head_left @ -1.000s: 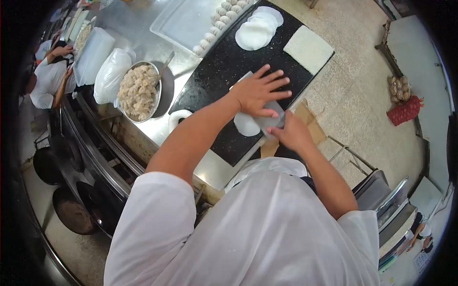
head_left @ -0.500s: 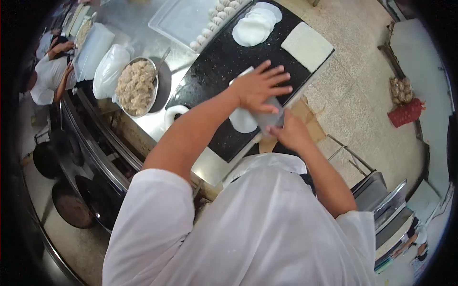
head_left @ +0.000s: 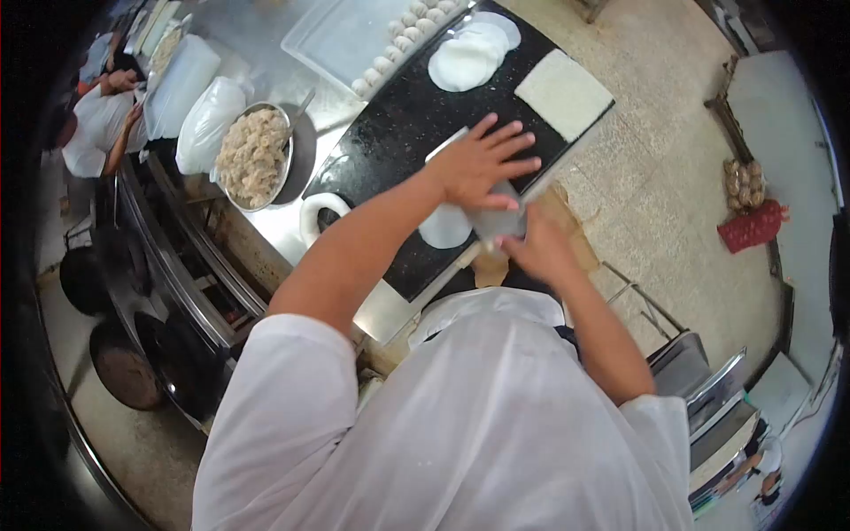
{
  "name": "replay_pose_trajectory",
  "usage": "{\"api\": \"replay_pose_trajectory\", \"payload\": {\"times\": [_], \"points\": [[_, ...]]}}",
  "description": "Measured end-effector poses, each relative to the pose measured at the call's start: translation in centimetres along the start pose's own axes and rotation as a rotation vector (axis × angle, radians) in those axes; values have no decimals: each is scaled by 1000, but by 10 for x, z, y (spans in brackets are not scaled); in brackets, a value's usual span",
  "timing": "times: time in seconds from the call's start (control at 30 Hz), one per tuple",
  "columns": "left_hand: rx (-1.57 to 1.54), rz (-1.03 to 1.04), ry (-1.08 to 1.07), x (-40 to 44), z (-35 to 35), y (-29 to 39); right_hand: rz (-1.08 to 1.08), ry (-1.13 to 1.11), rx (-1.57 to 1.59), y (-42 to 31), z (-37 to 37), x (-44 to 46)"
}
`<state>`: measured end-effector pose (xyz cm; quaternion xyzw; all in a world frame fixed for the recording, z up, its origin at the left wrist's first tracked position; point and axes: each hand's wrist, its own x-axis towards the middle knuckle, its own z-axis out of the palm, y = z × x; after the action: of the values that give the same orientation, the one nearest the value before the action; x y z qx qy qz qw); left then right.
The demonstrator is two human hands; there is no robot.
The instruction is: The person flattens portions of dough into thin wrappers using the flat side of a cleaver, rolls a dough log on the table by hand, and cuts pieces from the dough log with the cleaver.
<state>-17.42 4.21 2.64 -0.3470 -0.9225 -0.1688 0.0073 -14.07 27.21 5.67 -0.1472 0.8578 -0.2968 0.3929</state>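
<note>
My left hand (head_left: 481, 170) lies flat with fingers spread over the broad metal blade of a cleaver (head_left: 503, 223). My right hand (head_left: 542, 243), slightly blurred, is closed at the cleaver's near end, around what seems to be its handle, which the fingers hide. Partly beside and under the blade, a thin white dough round (head_left: 445, 227) rests on the black board (head_left: 376, 155). Left of it, a white dough ring (head_left: 312, 212) sits at the board's edge. Overlapping dough rounds (head_left: 464, 62) are laid out at the far end.
A folded white cloth (head_left: 565, 95) covers the board's right corner. On the left stand a bowl of pale filling (head_left: 254, 155) with a spoon and a plastic bag (head_left: 205, 128). Behind is a tray (head_left: 341, 35) with rows of dough pieces. Another person (head_left: 97, 124) works at far left.
The whole view has shifted slightly. Both hands stay on the cleaver, and the blade has turned or slid a little over the dough round.
</note>
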Motion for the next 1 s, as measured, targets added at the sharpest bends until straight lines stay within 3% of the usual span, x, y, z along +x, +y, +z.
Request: {"api": "replay_pose_trajectory", "payload": {"times": [0.03,0.07,0.1,0.2,0.23,0.3,0.43,0.5,0.6,0.63,0.7,0.77,0.87,0.9,0.97,1.0], "points": [[-40,-36,-20,-12,-1,13,-47,5,72,13,23,-9],[-41,-54,-86,-30,-4,31,-250,99,30,27,44,-21],[-62,-40,-150,-52,10,43,-258,96,31,31,53,-26],[-132,-5,-94,-38,19,51,-171,178,8,47,73,-40],[-25,31,-77,-20,16,42,-147,164,6,40,62,-42],[67,93,-46,-3,22,35,121,16,103,14,15,-26],[170,26,145,18,1,0,59,101,-134,3,-12,0],[221,9,227,20,-9,-12,-27,287,-148,-6,-8,-5],[90,-333,363,4,-33,-4,25,324,-69,-2,33,-42],[85,-346,376,-6,-35,5,-2,345,-9,2,46,-55],[-403,-708,-244,-24,-46,20,6,238,44,18,74,-99],[-524,-632,-285,-49,-44,38,154,148,7,12,78,-138],[-481,-856,18,-78,-33,56,151,113,-107,11,65,-161],[-478,-855,20,-85,-26,58,148,115,-107,12,57,-154],[-573,-891,321,-95,-12,63,63,266,-52,11,37,-127],[-568,-892,320,-95,-13,65,36,280,-81,4,24,-106]]}}
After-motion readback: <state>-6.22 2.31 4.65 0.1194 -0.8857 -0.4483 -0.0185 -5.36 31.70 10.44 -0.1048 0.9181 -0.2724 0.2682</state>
